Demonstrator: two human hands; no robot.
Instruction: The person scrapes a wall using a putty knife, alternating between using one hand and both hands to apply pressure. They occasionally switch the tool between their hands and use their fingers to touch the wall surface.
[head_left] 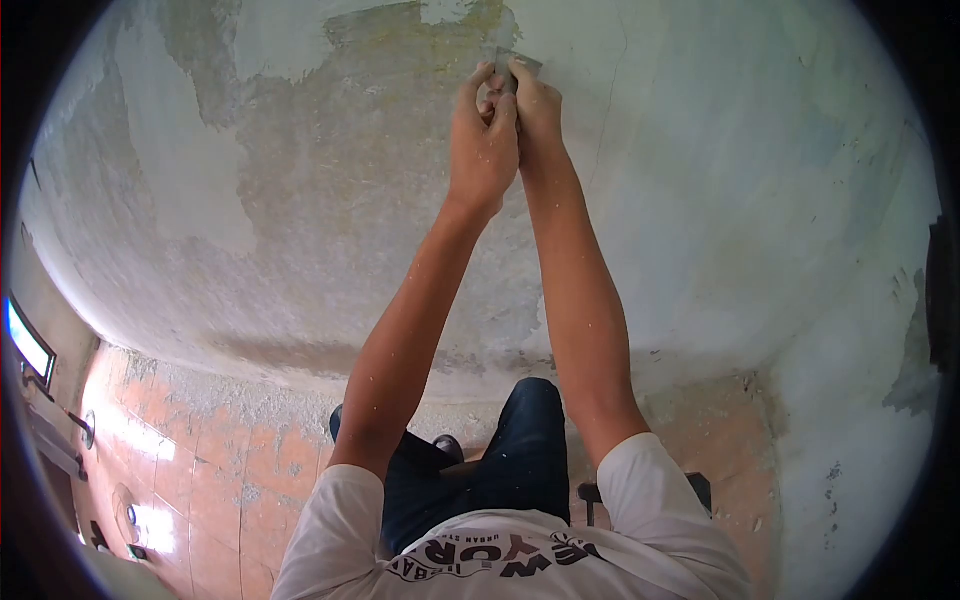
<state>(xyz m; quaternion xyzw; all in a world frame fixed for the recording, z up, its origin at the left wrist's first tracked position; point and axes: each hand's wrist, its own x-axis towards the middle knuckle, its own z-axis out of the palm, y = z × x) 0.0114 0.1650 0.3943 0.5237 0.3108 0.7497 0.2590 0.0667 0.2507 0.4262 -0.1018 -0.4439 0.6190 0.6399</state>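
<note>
Both my arms reach up to the wall (350, 200), where old paint has come off in patches and grey plaster shows. A flat scraper (521, 62) lies with its blade against the wall at the top middle. My left hand (484, 140) is closed around the scraper's dark handle, its fingers partly hidden. My right hand (537, 105) grips the scraper from the right, with fingers close to the blade. The two hands touch each other.
Pale flakes lie on the orange tiled floor (210, 450) along the wall's foot. A bright screen or window (30, 340) shows at the far left. A black object (700, 490) is beside my right side. A thin crack runs down the wall.
</note>
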